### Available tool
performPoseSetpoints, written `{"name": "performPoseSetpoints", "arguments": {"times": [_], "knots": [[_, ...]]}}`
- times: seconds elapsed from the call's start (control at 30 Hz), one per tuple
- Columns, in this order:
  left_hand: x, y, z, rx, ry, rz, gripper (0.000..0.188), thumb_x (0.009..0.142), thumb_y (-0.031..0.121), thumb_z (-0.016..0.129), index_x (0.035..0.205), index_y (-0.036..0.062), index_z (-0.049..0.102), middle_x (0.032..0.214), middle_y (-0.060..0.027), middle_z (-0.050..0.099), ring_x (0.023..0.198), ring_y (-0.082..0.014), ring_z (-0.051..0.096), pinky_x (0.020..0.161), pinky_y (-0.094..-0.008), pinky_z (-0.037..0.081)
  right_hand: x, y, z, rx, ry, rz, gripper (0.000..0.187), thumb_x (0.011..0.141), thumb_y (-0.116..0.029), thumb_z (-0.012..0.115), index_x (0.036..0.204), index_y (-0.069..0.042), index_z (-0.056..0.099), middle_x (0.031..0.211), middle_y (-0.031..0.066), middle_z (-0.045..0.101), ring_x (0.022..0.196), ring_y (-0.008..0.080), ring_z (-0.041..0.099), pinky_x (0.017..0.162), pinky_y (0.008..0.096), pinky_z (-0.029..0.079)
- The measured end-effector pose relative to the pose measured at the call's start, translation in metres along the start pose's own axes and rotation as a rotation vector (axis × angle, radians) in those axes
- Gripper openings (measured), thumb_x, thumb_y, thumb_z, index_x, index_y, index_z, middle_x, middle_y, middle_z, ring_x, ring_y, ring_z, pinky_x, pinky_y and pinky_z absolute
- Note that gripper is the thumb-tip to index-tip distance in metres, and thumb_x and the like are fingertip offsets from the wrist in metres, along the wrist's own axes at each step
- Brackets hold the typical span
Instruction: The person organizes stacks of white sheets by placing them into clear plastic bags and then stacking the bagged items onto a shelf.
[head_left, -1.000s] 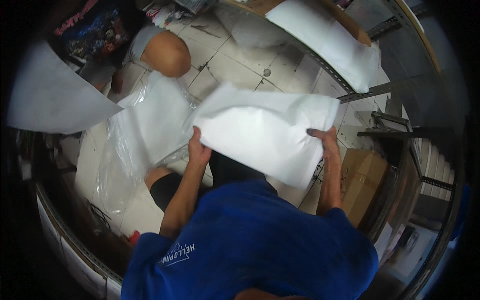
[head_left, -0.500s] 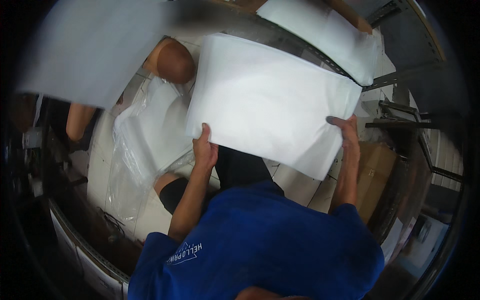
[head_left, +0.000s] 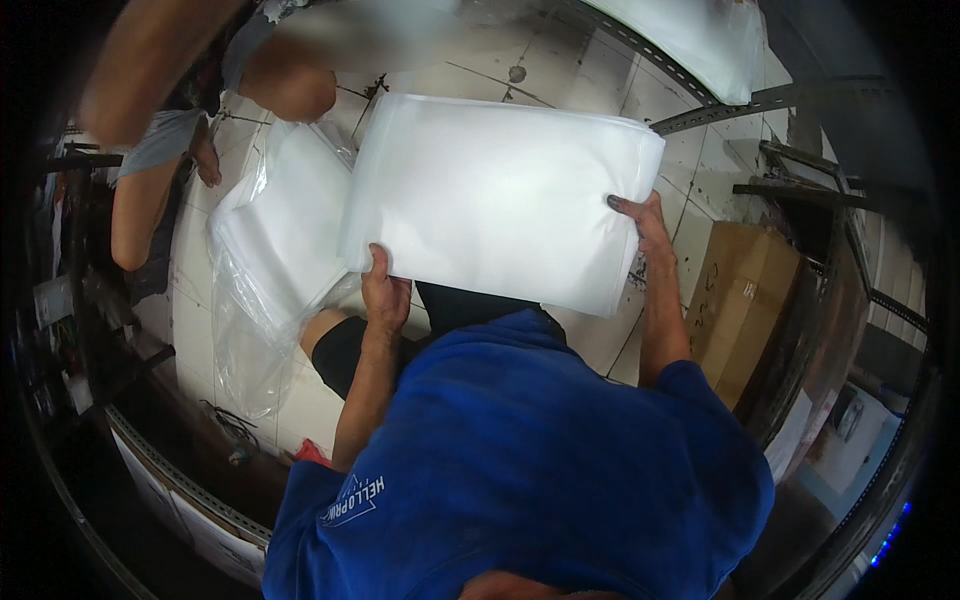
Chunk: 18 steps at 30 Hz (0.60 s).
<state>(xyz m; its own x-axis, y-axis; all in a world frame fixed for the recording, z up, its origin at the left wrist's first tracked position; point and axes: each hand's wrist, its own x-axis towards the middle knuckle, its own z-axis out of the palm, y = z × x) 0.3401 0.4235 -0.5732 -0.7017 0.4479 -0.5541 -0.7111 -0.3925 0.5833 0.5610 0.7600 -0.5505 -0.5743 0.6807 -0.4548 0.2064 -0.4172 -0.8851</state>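
Both hands (head_left: 385, 295) gripping white sheet stack (head_left: 500, 195), plastic bag (head_left: 270, 250) beside

sheet stack (head_left: 500, 195): smooth, matt white, likely plastic | box (head_left: 740, 300): matt cardboard | floor (head_left: 560, 70): glossy tile

A stack of plastic bags (head_left: 275, 235) crowds the left, a cardboard box (head_left: 742, 300) the right; bare tiled floor (head_left: 480, 75) lies open ahead.
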Motion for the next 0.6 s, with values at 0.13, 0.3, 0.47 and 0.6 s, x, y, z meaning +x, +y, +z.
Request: {"name": "performPoseSetpoints", "arguments": {"times": [0.13,0.3,0.47,0.6], "knots": [[-0.005,0.002,-0.005,0.02,-0.068,0.001,0.049,0.094,0.033,0.047,0.13,0.0004,0.035,0.126,-0.0122,0.049,0.117,-0.0243,0.048,0.099,-0.0393,0.041,0.008,0.021,-0.011,0.008,0.088,0.05,0.046,0.067,-0.006,0.077,0.103,0.009,0.054,0.088,0.0154,0.064,0.069,0.0224,0.064,0.064,0.034,0.055],[-0.013,0.008,-0.029,-0.043,-0.05,-0.039,0.05,0.094,0.035,0.046,0.128,-0.0001,0.038,0.124,-0.0119,0.049,0.116,-0.0244,0.048,0.099,-0.0395,0.041,0.009,0.027,0.003,0.038,0.037,0.06,0.049,0.067,-0.006,0.077,0.106,0.01,0.052,0.09,0.0166,0.064,0.07,0.0236,0.065,0.063,0.0337,0.055],[-0.019,0.007,-0.048,-0.048,0.008,-0.034,0.049,0.093,0.034,0.048,0.128,0.0012,0.038,0.122,-0.0108,0.051,0.112,-0.0239,0.051,0.095,-0.0395,0.044,0.003,0.025,0.018,0.09,-0.087,0.079,0.046,0.068,-0.002,0.071,0.108,0.008,0.051,0.089,0.0163,0.064,0.071,0.0236,0.065,0.062,0.0334,0.056],[-0.024,0.0,-0.049,-0.073,0.01,-0.02,0.052,0.093,0.035,0.051,0.13,0.0019,0.036,0.123,-0.0106,0.05,0.112,-0.0236,0.051,0.095,-0.0397,0.044,0.006,0.035,0.016,0.117,0.004,0.096,0.043,0.068,0.0,0.071,0.107,0.009,0.055,0.09,0.0169,0.065,0.072,0.0239,0.066,0.064,0.0356,0.057]]}}
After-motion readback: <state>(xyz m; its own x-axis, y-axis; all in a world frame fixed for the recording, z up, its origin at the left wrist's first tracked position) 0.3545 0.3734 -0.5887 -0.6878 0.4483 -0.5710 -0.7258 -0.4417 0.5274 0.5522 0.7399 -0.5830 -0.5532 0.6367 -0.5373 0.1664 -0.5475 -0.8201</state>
